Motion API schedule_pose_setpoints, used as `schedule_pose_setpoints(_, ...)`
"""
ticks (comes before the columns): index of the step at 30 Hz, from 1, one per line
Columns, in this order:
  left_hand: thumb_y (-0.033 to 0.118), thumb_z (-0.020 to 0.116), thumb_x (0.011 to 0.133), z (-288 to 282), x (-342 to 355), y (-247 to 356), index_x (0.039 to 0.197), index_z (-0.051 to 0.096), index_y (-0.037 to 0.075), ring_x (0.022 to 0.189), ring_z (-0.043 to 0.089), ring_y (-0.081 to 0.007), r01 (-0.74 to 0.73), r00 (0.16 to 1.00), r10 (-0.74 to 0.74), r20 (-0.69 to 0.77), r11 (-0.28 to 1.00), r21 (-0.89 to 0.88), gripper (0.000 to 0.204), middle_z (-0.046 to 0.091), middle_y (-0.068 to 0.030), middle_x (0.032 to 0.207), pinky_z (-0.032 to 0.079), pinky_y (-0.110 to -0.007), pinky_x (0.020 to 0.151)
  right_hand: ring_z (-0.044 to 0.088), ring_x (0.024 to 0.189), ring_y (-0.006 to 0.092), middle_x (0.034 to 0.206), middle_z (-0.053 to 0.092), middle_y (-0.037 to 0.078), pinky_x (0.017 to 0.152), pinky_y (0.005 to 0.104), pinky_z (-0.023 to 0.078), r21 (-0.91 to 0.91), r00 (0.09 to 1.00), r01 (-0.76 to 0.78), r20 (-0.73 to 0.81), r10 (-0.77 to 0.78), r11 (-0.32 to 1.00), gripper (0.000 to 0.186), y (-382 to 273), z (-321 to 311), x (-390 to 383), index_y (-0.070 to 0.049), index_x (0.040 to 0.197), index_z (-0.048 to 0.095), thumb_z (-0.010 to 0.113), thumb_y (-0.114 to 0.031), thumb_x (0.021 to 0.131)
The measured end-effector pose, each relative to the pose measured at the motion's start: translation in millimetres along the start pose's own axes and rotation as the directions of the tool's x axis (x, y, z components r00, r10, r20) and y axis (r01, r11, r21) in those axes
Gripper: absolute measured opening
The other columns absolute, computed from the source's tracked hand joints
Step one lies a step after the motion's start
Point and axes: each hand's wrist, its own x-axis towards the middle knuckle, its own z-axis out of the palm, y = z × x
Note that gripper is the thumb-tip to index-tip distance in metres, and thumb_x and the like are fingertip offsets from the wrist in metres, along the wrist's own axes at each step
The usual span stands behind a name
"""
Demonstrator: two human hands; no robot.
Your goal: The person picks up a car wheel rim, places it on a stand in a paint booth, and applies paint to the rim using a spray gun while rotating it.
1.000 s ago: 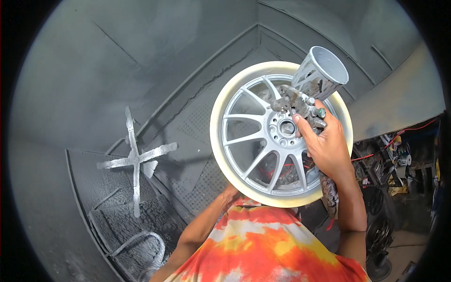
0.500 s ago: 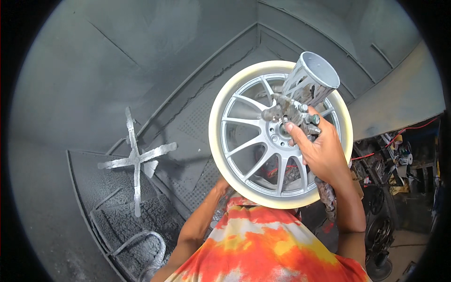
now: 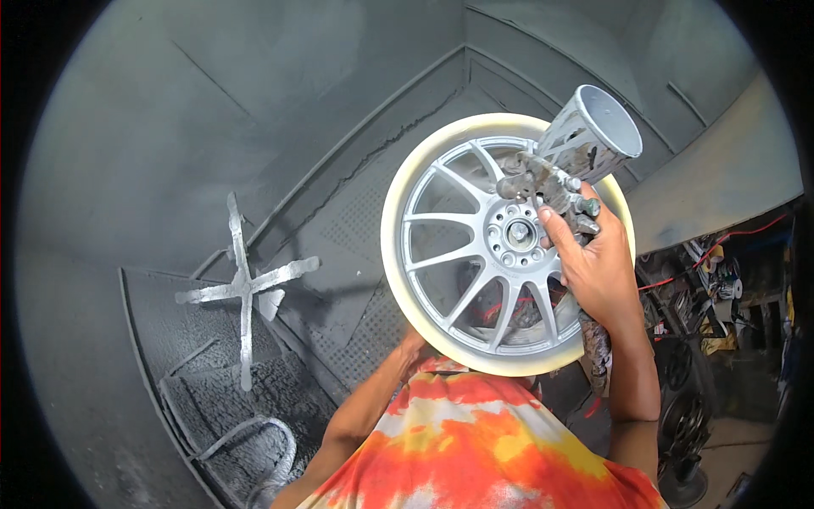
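Observation:
My right hand (image 3: 595, 261) is closed round a paint spray gun (image 3: 547, 180) crusted with grey paint, held over the right side of a wheel rim (image 3: 454, 249). An open-topped cup (image 3: 607, 123) streaked with grey sits on the gun, tilted to the upper right. The rim has silver-grey spokes, a round hub with bolt holes and a pale yellow outer lip. Below its lower left edge my left hand (image 3: 413, 348) shows only in part; its fingers are hidden under the rim.
A paint-caked cross-shaped stand (image 3: 247, 286) stands at left, beside a grey bent hose or bar (image 3: 284, 437). Grey panels (image 3: 280, 85) wall the far side. At right are cluttered shelves (image 3: 721, 288), a red cable (image 3: 721, 242) and dark round parts (image 3: 682, 424).
My right hand and the spray gun have moved a little to the right and up, uncovering the hub's centre. The rim has turned slightly. My left arm has barely shifted.

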Motion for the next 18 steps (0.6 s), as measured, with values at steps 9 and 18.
schedule_pose_setpoints(9, 0.034, 0.057, 0.107, 25, -25, -23, 0.124, 0.069, -0.002, 0.105, 0.069, -0.0232, 0.121, 0.983, -0.130, 0.130, 0.990, 0.077, 0.042, 0.073, -0.0111, 0.115, 0.056, -0.040, 0.093, 0.070, 0.076, 0.0252, 0.085, 0.073, 0.017, 0.075, 0.0381, 0.052, -0.076, 0.997, 0.044, -0.060, -0.049, 0.996, 0.025, 11, 8, 4, 0.003, 0.115, 0.065, 0.069, -0.017, 0.101)
schedule_pose_setpoints(18, 0.034, 0.057, 0.107, -26, -1, 1, 0.124, 0.069, -0.002, 0.106, 0.069, -0.0233, 0.072, 0.993, -0.065, -0.100, 0.995, 0.064, 0.042, 0.073, -0.0112, 0.115, 0.056, -0.040, 0.094, 0.059, 0.067, 0.0071, 0.078, 0.067, 0.001, 0.062, 0.0280, 0.048, 0.103, 0.955, -0.258, 0.177, 0.238, 0.961, 0.023, -19, -7, -17, 0.000, 0.116, 0.068, 0.071, -0.016, 0.100)
